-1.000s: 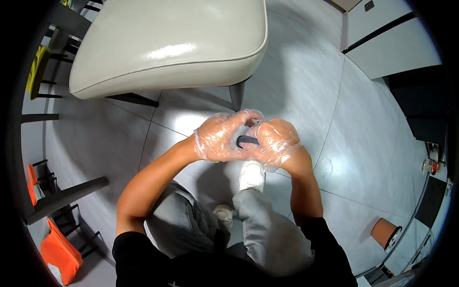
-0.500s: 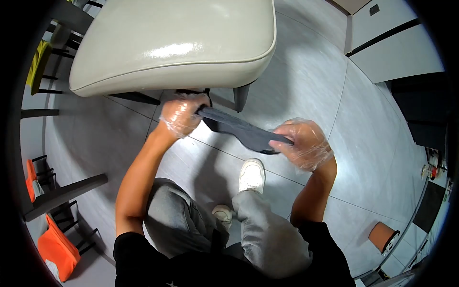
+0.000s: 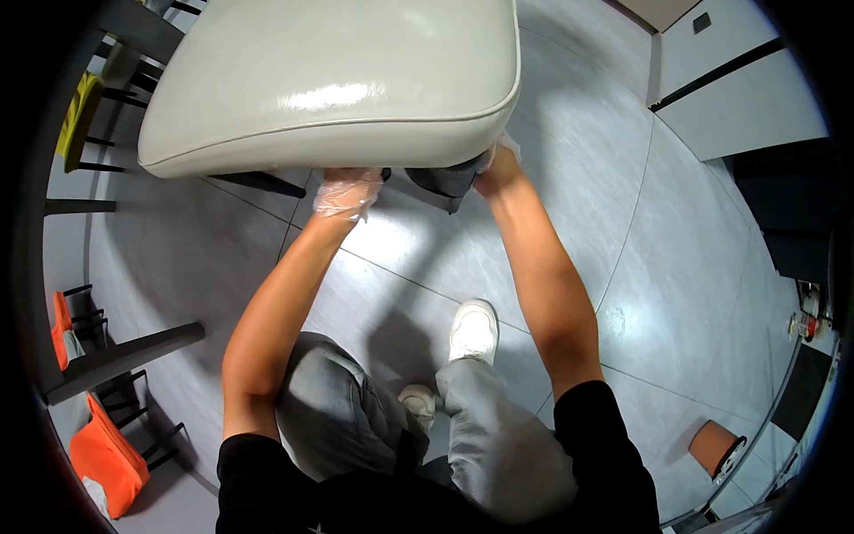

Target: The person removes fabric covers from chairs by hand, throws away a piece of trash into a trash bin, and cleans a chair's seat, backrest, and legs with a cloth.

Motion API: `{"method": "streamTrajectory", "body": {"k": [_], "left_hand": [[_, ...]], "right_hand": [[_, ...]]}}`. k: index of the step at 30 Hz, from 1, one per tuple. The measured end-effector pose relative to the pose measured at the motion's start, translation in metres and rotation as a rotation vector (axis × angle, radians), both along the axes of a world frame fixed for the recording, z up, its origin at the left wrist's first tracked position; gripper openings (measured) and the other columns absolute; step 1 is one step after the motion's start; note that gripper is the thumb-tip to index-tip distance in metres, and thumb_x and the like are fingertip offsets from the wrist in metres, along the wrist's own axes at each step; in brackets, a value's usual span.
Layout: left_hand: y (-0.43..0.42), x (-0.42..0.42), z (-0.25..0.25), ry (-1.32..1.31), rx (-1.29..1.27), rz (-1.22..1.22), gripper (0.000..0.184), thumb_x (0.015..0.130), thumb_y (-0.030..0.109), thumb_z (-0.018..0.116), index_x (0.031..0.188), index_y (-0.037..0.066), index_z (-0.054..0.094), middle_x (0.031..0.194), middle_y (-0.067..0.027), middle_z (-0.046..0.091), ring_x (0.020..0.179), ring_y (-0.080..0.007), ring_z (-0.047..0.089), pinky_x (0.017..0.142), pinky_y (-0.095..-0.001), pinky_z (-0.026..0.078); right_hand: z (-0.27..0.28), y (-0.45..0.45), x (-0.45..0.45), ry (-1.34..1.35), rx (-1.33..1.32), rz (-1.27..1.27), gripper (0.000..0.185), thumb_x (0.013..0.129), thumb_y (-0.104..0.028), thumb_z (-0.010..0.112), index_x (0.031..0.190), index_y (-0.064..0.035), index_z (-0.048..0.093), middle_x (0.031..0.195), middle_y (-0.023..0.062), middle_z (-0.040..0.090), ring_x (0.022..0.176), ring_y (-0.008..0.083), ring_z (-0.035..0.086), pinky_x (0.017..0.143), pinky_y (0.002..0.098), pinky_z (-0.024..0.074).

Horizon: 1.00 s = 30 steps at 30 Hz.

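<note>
A cream padded chair seat (image 3: 338, 80) with a glossy top fills the upper middle. My left hand (image 3: 350, 189), in a clear plastic glove, reaches under its front edge, and the seat hides the fingers. A small black piece shows beside that hand. My right hand (image 3: 500, 165), also gloved, is at the seat's front right corner, its fingers mostly hidden behind the seat. Next to it, a dark grey cloth (image 3: 438, 181) hangs below the seat edge by the dark chair leg. Whether either hand grips the cloth is hidden.
Grey floor tiles lie around my feet in white shoes (image 3: 473, 331). Orange chairs (image 3: 108, 458) and a yellow chair (image 3: 80, 111) stand at left. A brown bin (image 3: 714, 447) is at lower right, and white cabinets (image 3: 743, 98) are at upper right.
My right hand has moved up and left to the seat's corner. The dark grey cloth, stretched between both hands before, is now partly under the seat. My left hand has shifted slightly under the edge.
</note>
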<state>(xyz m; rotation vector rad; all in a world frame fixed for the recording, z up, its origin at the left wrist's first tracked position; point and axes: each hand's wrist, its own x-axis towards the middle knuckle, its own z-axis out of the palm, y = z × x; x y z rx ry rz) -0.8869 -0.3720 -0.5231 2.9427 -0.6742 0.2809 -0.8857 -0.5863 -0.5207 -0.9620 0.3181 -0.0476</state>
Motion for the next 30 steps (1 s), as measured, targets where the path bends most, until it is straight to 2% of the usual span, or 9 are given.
{"method": "streamTrajectory", "body": {"k": [3, 5, 6, 9, 11, 15, 19, 24, 30], "left_hand": [[-0.024, 0.007, -0.014, -0.143, -0.211, -0.070, 0.036, 0.097, 0.026, 0.051, 0.127, 0.007, 0.060, 0.125, -0.0177, 0.061, 0.113, -0.0379, 0.059, 0.100, -0.0496, 0.044], [-0.032, 0.013, -0.021, -0.292, -0.221, -0.176, 0.034, 0.095, 0.023, 0.054, 0.124, 0.006, 0.062, 0.121, -0.0181, 0.063, 0.110, -0.0387, 0.060, 0.095, -0.0501, 0.047], [-0.040, 0.013, -0.006, -0.164, -0.261, -0.190, 0.034, 0.094, 0.022, 0.056, 0.123, 0.005, 0.062, 0.121, -0.0185, 0.063, 0.109, -0.0387, 0.060, 0.094, -0.0498, 0.047], [-0.057, 0.013, 0.011, 0.002, -0.331, -0.229, 0.034, 0.091, 0.019, 0.059, 0.121, 0.004, 0.062, 0.120, -0.0186, 0.063, 0.108, -0.0381, 0.061, 0.092, -0.0486, 0.048], [-0.056, 0.013, 0.002, -0.033, -0.383, -0.253, 0.035, 0.089, 0.019, 0.061, 0.121, 0.003, 0.062, 0.119, -0.0183, 0.064, 0.108, -0.0373, 0.061, 0.092, -0.0476, 0.048], [-0.048, 0.010, -0.037, -0.229, -0.534, -0.300, 0.037, 0.086, 0.018, 0.065, 0.119, 0.002, 0.062, 0.117, -0.0178, 0.064, 0.107, -0.0358, 0.061, 0.092, -0.0457, 0.048], [-0.046, -0.007, -0.064, -0.297, -0.699, -0.286, 0.039, 0.083, 0.017, 0.068, 0.118, 0.001, 0.062, 0.115, -0.0172, 0.065, 0.107, -0.0343, 0.061, 0.092, -0.0438, 0.048], [-0.060, -0.031, -0.101, 0.046, -0.960, -0.114, 0.043, 0.082, 0.021, 0.070, 0.120, 0.002, 0.063, 0.118, -0.0176, 0.065, 0.110, -0.0356, 0.060, 0.097, -0.0430, 0.047], [-0.061, -0.030, -0.187, 0.368, -1.238, -0.018, 0.039, 0.098, 0.031, 0.055, 0.122, 0.001, 0.061, 0.120, -0.0173, 0.064, 0.108, -0.0313, 0.062, 0.092, -0.0422, 0.050]], "right_hand": [[-0.058, -0.011, 0.008, -0.317, -0.329, 0.135, 0.041, 0.101, -0.021, 0.048, 0.136, -0.0007, 0.049, 0.133, 0.0143, 0.054, 0.125, 0.0259, 0.051, 0.106, 0.0390, 0.0419], [-0.032, -0.010, -0.020, -0.259, 0.022, 0.049, 0.051, 0.101, -0.029, 0.048, 0.142, 0.0003, 0.042, 0.141, 0.0129, 0.051, 0.128, 0.0267, 0.050, 0.111, 0.0397, 0.0391], [-0.024, -0.010, -0.041, -0.266, 0.113, 0.069, 0.058, 0.097, -0.024, 0.058, 0.145, 0.0004, 0.038, 0.142, 0.0143, 0.048, 0.133, 0.0229, 0.043, 0.114, 0.0388, 0.0343], [0.014, 0.009, -0.061, -0.636, -0.251, 0.070, 0.060, 0.087, -0.021, 0.073, 0.137, -0.0004, 0.047, 0.130, 0.0139, 0.058, 0.122, 0.0203, 0.053, 0.106, 0.0371, 0.0424], [0.013, 0.022, -0.053, -0.421, -0.403, 0.050, 0.066, 0.076, -0.027, 0.081, 0.129, -0.0025, 0.050, 0.129, 0.0146, 0.058, 0.117, 0.0260, 0.056, 0.099, 0.0401, 0.0455], [0.004, 0.038, -0.033, -0.471, -0.688, -0.310, 0.055, 0.071, -0.029, 0.087, 0.110, -0.0029, 0.059, 0.101, 0.0081, 0.069, 0.088, 0.0206, 0.067, 0.078, 0.0338, 0.0541], [0.010, 0.032, -0.033, -0.454, -0.780, -0.285, 0.061, 0.066, -0.035, 0.087, 0.111, -0.0046, 0.061, 0.101, 0.0150, 0.069, 0.086, 0.0365, 0.067, 0.076, 0.0416, 0.0533], [-0.034, 0.031, -0.037, -0.343, -0.777, -0.226, 0.051, 0.064, -0.032, 0.087, 0.100, -0.0057, 0.061, 0.088, 0.0159, 0.069, 0.077, 0.0367, 0.068, 0.068, 0.0408, 0.0537], [-0.126, 0.036, -0.044, -0.284, -0.761, -0.244, 0.041, 0.064, -0.022, 0.087, 0.091, -0.0063, 0.060, 0.084, 0.0142, 0.070, 0.074, 0.0322, 0.069, 0.067, 0.0383, 0.0539]]}}
